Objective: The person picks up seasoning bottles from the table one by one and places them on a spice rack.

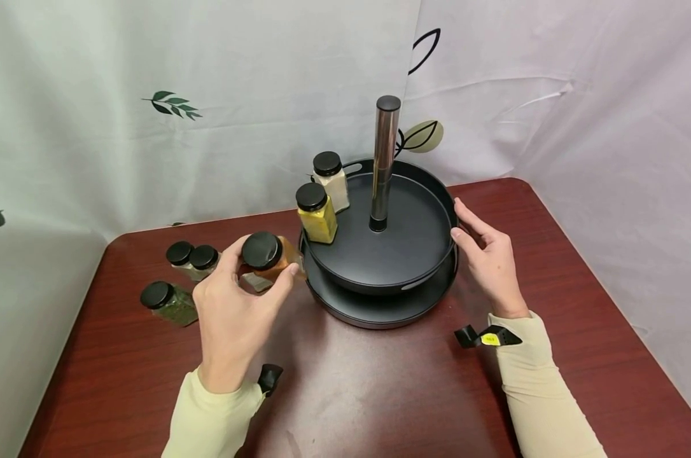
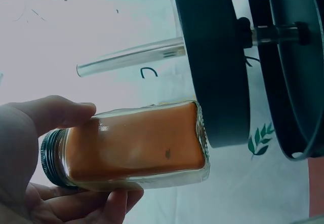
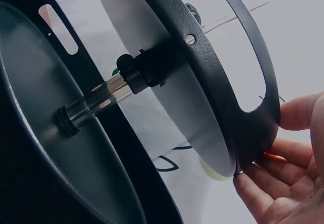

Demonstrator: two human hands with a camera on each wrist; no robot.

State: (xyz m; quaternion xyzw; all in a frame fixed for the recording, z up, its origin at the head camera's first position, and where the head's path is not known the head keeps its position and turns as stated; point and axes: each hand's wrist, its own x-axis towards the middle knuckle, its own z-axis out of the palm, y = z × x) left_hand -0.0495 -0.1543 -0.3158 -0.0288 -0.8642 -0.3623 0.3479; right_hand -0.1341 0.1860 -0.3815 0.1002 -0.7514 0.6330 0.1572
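Note:
My left hand (image 1: 231, 318) grips a square glass spice jar (image 2: 136, 148) with orange-brown powder and a black lid. The jar is tilted above the table, beside the left edge of a two-tier black tray stand. With its fingertips and thumb, my right hand (image 3: 288, 168) holds the right rim of the upper tray (image 1: 380, 267). On that tray's left side stand a jar of yellow powder (image 1: 320, 222) and a jar of whitish powder (image 1: 335, 187). The lower tray (image 1: 374, 315) lies beneath, partly hidden.
Left of my left hand, a jar of green herbs (image 1: 176, 306) stands by two other black-lidded jars (image 1: 192, 257). A pale jar (image 1: 256, 281) shows partly behind the hand. The stand's metal pole (image 1: 385, 152) rises mid-tray. Behind the brown table (image 1: 334, 394) hangs a white curtain (image 1: 254, 146).

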